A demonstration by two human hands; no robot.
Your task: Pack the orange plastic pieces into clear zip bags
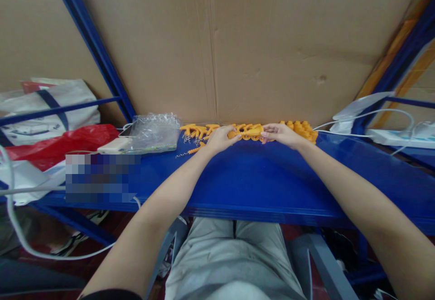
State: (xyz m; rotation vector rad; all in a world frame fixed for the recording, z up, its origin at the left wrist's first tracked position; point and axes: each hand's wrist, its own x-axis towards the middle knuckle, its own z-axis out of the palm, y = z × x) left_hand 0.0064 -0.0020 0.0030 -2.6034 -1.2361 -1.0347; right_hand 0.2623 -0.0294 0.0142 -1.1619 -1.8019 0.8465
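Note:
Between my two hands, near the back of the blue shelf (244, 177), is a yellow-orange plastic piece (253, 131). My left hand (221, 139) is closed around its left end, thumb towards the right. The fingers of my right hand (279, 135) pinch its right end. Just behind it lies a row of similar yellow pieces, partly hidden by my hands. To the left are several yellow branched pieces (193, 130) with thin metal spirals. One yellow piece with a spiral wire (194, 150) lies in front of them. Stacked yellow knobbed pieces (301, 130) stand beyond my right hand.
A tall cardboard sheet (217, 50) closes off the back. Clear plastic bags (154, 132) lie at left, near a red bag (74, 141) and a white tote bag (57, 105). White cables and a power strip (404, 137) are at right. Blue posts flank the shelf.

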